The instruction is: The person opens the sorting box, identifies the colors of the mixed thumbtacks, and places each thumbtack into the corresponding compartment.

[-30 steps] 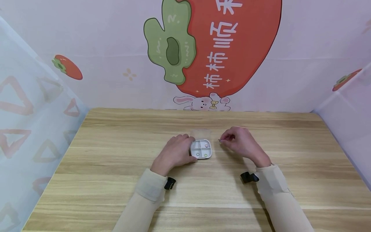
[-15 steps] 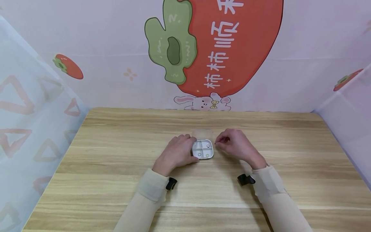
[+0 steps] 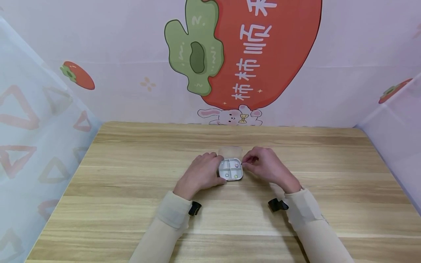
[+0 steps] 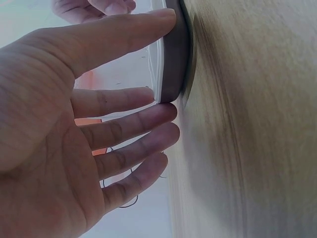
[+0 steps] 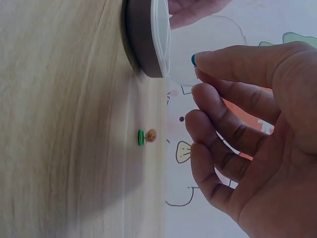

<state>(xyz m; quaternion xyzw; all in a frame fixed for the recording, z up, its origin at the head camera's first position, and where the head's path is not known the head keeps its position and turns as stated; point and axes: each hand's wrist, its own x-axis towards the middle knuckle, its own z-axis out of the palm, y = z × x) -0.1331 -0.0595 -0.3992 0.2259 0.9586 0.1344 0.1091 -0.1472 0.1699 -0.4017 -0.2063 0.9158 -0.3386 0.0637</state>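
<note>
A small white pill box (image 3: 225, 164) with four compartments lies on the table, its clear lid (image 3: 230, 151) folded back. Tiny round pieces sit inside: a reddish one (image 3: 236, 165) at upper right, a yellow-green one (image 3: 235, 176) at lower right, a pale one (image 3: 226, 175) at lower left. My left hand (image 3: 200, 172) holds the box's left end between thumb and index finger; the other fingers are fairly straight. At the box's right edge, my right hand (image 3: 264, 166) pinches a tiny piece with a blue end (image 5: 193, 60) between thumb and index finger. Most of that piece is hidden.
In the right wrist view, a tiny piece with a green disc and brownish top (image 5: 150, 136) rests on the wooden table (image 3: 115, 204) below the right hand. A printed wall sheet (image 3: 131, 95) stands behind the table's back edge.
My right hand has moved left, bringing the pinched piece from beside the box to its right edge. The left hand keeps its hold on the box.
</note>
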